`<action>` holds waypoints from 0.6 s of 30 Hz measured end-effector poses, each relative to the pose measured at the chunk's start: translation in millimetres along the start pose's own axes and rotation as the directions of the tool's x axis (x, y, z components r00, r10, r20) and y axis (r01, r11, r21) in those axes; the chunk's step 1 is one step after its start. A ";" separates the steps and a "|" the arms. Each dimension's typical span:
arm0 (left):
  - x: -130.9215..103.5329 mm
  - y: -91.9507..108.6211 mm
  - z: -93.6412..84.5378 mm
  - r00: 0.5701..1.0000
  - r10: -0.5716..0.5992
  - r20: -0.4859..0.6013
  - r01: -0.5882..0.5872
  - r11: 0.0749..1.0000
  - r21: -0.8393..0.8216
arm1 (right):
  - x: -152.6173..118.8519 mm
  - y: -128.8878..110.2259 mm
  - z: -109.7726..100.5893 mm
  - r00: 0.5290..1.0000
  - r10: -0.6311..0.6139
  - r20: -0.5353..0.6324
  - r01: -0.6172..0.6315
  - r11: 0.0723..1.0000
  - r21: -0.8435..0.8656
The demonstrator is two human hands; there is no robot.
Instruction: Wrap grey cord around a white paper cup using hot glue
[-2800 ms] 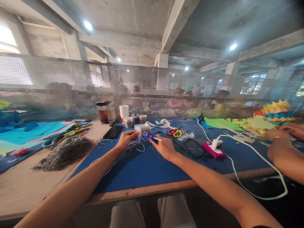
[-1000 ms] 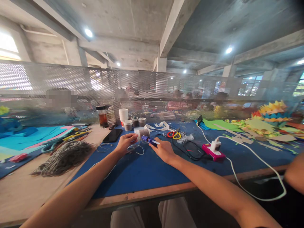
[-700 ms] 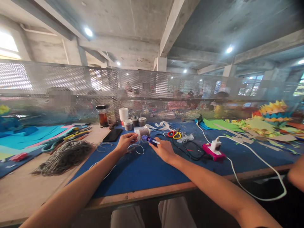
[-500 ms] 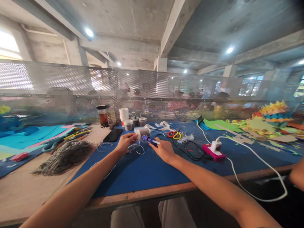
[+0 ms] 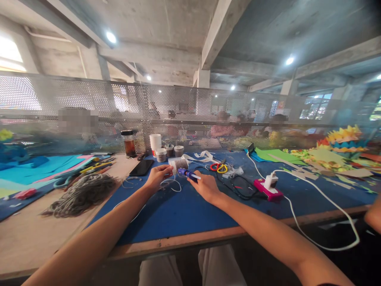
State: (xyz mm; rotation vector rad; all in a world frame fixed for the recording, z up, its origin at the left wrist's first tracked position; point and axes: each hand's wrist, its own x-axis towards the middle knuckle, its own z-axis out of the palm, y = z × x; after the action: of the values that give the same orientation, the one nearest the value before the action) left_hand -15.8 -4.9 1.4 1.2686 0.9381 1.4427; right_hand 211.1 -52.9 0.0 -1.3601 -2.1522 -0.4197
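Note:
Over the blue mat (image 5: 178, 218), my left hand (image 5: 158, 177) grips the left end of a paper cup (image 5: 179, 165) lying on its side, its surface greyish and mottled. My right hand (image 5: 206, 186) is closed around a purple tool (image 5: 186, 173) with a white rear part. The tool's front end is close to the cup's lower side; whether they touch I cannot tell. A thin white cable (image 5: 175, 183) loops just below the cup.
Left: a grey cord bundle (image 5: 85, 194), a black phone (image 5: 142, 167) and a dark jar (image 5: 129, 145). Behind: stacked cups (image 5: 155, 143). Right: scissors (image 5: 218, 167), a pink power strip (image 5: 268, 190), coloured paper (image 5: 279, 156). Someone's arm (image 5: 373, 214) shows at the right edge.
The view has shifted very slightly. Both hands keep their hold, with the cup and tool nearly where they were.

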 end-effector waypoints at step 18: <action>4.2 -3.7 -3.4 1.000 -0.007 -0.005 0.007 0.999 -0.040 | -0.5 -1.2 -2.6 1.000 0.002 0.026 -0.002 1.000 -0.005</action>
State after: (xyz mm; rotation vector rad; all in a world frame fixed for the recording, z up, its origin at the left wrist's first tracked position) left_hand -18.5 0.2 -1.6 1.2313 0.9116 1.4532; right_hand 210.9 -55.1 1.9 -1.3777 -2.1726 -0.4090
